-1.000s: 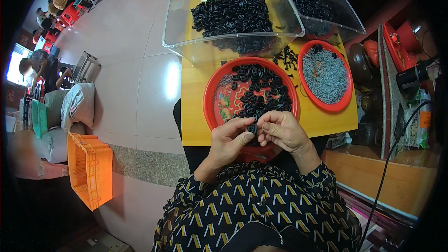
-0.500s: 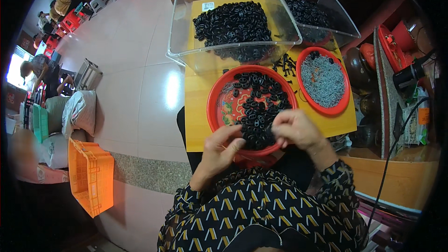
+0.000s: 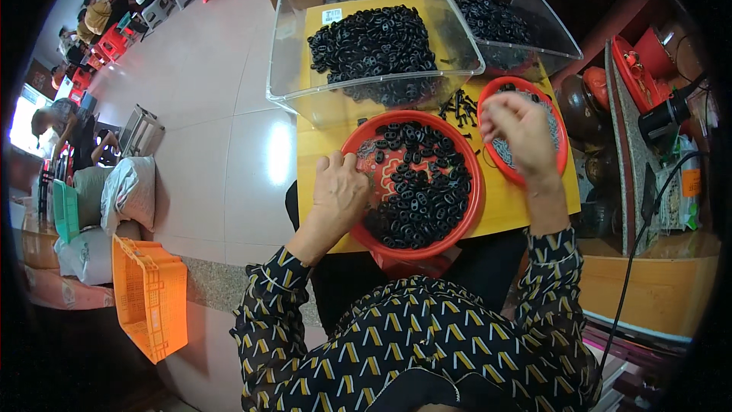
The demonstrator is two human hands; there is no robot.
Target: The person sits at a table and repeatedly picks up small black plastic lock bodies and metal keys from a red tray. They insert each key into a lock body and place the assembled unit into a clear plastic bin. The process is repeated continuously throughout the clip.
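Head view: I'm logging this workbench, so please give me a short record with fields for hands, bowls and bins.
left hand: rests in the big red bowl among the black rings
right hand: raised over the small red bowl, fingers bunched; contents of its grip unclear
bins: two clear bins of black parts behind the bowls
table: yellow

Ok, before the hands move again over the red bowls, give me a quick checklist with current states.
1. Left hand on the large red round plastic bowl of black ring parts: ok.
2. Right hand over the smaller red bowl: ok.
3. Part held in right fingers: cannot tell.
4. Both bowls sit on the yellow tabletop: ok.
5. Clear plastic bin behind holds black parts: ok.
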